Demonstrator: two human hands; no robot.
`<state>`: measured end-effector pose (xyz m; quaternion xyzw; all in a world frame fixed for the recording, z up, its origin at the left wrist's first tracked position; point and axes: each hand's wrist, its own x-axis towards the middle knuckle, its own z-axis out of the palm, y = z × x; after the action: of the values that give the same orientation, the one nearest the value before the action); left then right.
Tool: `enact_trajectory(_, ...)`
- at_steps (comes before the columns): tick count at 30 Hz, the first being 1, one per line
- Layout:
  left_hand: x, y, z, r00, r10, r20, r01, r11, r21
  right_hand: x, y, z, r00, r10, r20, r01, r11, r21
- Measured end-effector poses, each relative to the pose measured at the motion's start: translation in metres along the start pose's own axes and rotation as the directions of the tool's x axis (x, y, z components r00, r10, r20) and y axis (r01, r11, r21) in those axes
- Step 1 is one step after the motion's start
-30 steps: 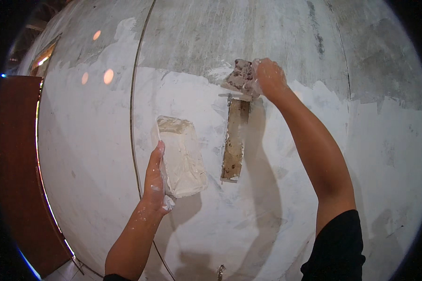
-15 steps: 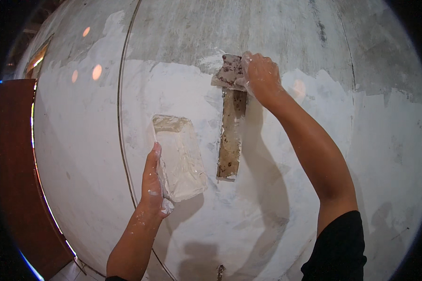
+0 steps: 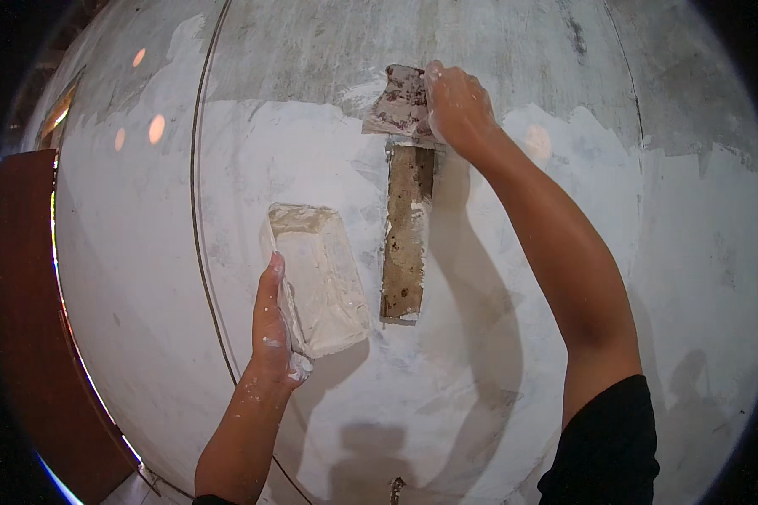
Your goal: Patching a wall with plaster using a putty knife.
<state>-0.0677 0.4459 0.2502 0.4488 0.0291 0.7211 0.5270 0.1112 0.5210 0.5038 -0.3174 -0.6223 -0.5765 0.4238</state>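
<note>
A wide, stained putty knife [image 3: 400,99] is in my right hand [image 3: 461,114], its fingers closed round it. The blade lies against the wall [image 3: 556,219], along the line between white putty and bare grey surface. Just beneath it runs a tall, narrow rectangular recess [image 3: 405,240] with a brownish, spotted inside. My left hand [image 3: 269,341] grips a shallow rectangular tray [image 3: 301,220] by its left side, thumb on the rim. White putty [image 3: 333,311] coats the inside of the tray. Smears of putty cover both hands; the knife's handle is hidden by my fingers.
A dark groove [image 3: 195,185] runs down the wall left of the tray. Farther left stands a reddish-brown door panel [image 3: 21,295], light showing along its edge. A thin crack [image 3: 627,67] marks the upper right wall. A small hole [image 3: 397,486] sits low in the centre.
My right hand has moved the putty knife up and slightly left, so the recess's top edge shows more. The tray stays in my left hand, nearly still. The view has shifted a little.
</note>
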Motion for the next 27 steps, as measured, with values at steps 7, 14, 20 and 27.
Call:
enact_trajectory(7,-0.013,0.015,0.003,1.000,0.006,0.024,-0.007,1.000,0.018,0.035,0.007,-0.006,0.994,0.052,-0.092,-0.064,0.989,-0.135)
enact_trajectory(14,-0.027,0.040,0.004,0.997,0.067,-0.033,-0.064,0.995,0.079,0.024,0.033,-0.028,0.988,0.131,0.081,-0.117,0.980,-0.163)
enact_trajectory(20,-0.029,0.041,0.007,0.999,0.034,0.015,-0.034,0.999,0.013,0.009,0.005,-0.021,0.977,0.055,0.204,-0.015,0.981,-0.192)
enact_trajectory(27,-0.027,0.031,0.003,0.999,-0.001,0.037,-0.001,0.999,0.035,0.022,-0.011,-0.004,0.962,0.133,0.237,-0.089,0.978,-0.188)
